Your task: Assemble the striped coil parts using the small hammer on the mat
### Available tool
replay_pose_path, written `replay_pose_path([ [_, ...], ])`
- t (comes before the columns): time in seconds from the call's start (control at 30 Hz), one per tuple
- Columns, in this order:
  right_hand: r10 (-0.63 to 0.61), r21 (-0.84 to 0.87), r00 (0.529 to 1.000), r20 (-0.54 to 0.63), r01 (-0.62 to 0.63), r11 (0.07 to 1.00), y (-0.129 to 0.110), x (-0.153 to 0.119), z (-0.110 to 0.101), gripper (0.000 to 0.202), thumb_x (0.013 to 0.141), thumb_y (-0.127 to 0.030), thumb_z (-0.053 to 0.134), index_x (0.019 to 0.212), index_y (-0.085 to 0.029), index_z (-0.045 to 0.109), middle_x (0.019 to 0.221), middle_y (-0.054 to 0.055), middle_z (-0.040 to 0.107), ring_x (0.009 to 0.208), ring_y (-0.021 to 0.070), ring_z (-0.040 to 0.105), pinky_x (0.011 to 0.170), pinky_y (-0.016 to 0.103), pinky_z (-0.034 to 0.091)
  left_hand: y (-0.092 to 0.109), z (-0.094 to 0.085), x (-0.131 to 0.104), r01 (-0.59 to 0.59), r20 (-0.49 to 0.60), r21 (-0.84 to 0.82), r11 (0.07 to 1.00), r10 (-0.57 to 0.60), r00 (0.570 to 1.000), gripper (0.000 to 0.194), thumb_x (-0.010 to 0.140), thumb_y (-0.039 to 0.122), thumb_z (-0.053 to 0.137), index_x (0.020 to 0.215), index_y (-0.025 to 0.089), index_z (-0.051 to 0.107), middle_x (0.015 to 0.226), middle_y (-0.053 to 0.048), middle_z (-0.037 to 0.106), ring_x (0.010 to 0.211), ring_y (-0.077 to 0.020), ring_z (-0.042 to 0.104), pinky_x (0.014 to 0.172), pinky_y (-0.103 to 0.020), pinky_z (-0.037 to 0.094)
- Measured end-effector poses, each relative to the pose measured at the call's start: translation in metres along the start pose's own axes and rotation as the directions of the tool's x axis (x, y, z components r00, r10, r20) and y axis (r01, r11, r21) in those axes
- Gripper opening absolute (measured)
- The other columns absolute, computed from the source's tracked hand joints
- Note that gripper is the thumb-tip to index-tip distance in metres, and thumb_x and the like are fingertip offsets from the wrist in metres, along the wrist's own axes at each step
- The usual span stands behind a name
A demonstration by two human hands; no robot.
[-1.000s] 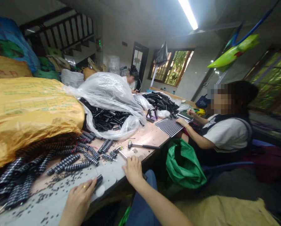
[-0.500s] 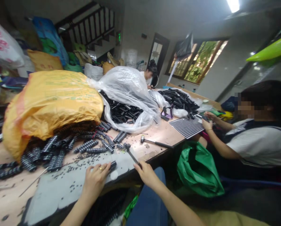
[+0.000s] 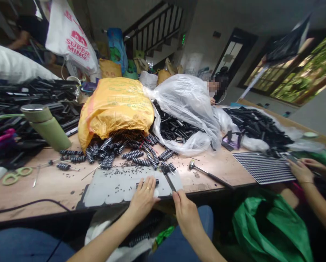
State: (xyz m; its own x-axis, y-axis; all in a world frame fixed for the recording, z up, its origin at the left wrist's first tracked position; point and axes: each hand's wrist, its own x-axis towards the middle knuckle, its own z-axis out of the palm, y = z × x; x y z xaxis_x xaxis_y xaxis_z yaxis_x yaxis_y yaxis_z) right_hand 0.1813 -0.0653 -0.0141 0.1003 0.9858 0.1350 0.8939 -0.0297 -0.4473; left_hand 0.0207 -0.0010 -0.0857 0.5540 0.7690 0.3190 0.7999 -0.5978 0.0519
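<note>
My left hand (image 3: 144, 194) presses its fingers round a short black tube (image 3: 156, 182) lying on the grey mat (image 3: 105, 187). In my right hand (image 3: 183, 207) is the handle of a small hammer (image 3: 168, 179), its dark head over the mat's right end, just right of the tube. Small black bits lie scattered over the mat. Behind it, black-and-white ribbed rods (image 3: 108, 153) spill out of a yellow sack (image 3: 116, 109).
A second hammer (image 3: 212, 176) lies to the right, before a striped sheet (image 3: 263, 167) by a co-worker's hands. A clear bag (image 3: 187, 98) holds black tubes. Green bottle (image 3: 46, 127), scissors (image 3: 16, 176) and cable (image 3: 42, 201) are left. A green bag (image 3: 272, 225) hangs right.
The view has turned left, bringing in the bottle and scissors. My left hand now lies flatter over the tube, which rests level on the mat; the hammer remains in my right hand.
</note>
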Motion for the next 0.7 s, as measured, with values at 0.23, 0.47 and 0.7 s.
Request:
replay_pose_path([
  [0.23,-0.193,0.224,0.979,-0.058,0.201,0.954,-0.040,-0.004,0.008,0.040,0.092,-0.040,0.018,0.073,-0.021,0.047,0.062,0.004,0.058,0.054,0.0155,0.057,0.050,0.022,0.035,0.011,0.023,-0.011,-0.014,0.010,-0.020,1.000,0.014,1.000,0.069,0.081,0.043,0.035,0.135,0.001,0.021,0.138,-0.022,0.030,0.130,-0.0300,0.020,0.105,-0.045,0.016],
  [0.47,-0.169,-0.097,0.959,0.226,0.195,0.976,-0.033,-0.002,0.039,0.041,0.092,-0.037,0.018,0.079,-0.019,0.053,0.063,0.008,0.063,0.053,0.0219,0.060,0.047,0.026,0.032,0.009,0.021,-0.009,0.016,0.032,0.001,1.000,-0.016,0.999,0.061,0.080,0.027,0.036,0.132,-0.002,0.027,0.137,-0.022,0.031,0.130,-0.0300,0.021,0.104,-0.044,0.018],
  [0.7,-0.089,0.053,0.995,-0.034,0.091,0.994,-0.021,0.019,-0.016,0.044,0.091,-0.046,0.015,0.072,-0.022,0.047,0.056,0.002,0.058,0.055,0.0179,0.058,0.049,0.023,0.031,-0.004,0.006,0.018,0.105,0.051,-0.127,0.986,-0.099,0.994,0.057,0.082,0.039,0.041,0.128,0.005,0.035,0.129,-0.021,0.043,0.122,-0.0294,0.035,0.098,-0.044,0.029],
])
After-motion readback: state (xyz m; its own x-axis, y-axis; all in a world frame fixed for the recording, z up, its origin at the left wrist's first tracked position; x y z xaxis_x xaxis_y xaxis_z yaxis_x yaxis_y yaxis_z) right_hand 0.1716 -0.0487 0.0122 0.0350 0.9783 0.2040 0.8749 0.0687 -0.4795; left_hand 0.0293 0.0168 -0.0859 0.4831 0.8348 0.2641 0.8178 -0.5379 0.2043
